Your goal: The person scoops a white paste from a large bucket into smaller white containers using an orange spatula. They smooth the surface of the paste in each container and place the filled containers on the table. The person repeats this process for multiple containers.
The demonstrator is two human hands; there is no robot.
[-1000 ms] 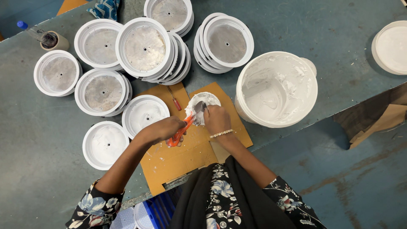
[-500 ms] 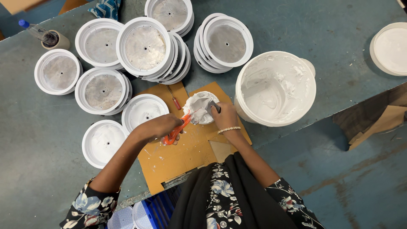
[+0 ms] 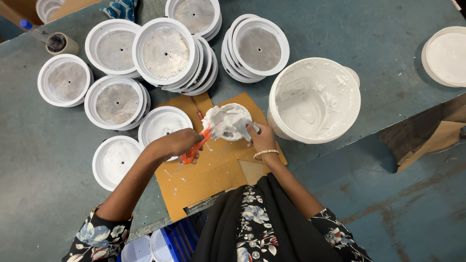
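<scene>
The left hand [image 3: 177, 143] grips an orange-handled tool [image 3: 196, 145]; the right hand [image 3: 262, 138] clasps a paste-coated small white dish [image 3: 227, 121] on brown cardboard [image 3: 208, 174] at the tabletop's [image 3: 34, 145] near edge, beside a white paste bucket [image 3: 314, 99].

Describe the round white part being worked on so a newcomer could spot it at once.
Start at the big white bucket of paste. Just left of it, on the cardboard sheet, sits one small round part. Unlike the clean stacked discs, it is smeared with white paste.
</scene>
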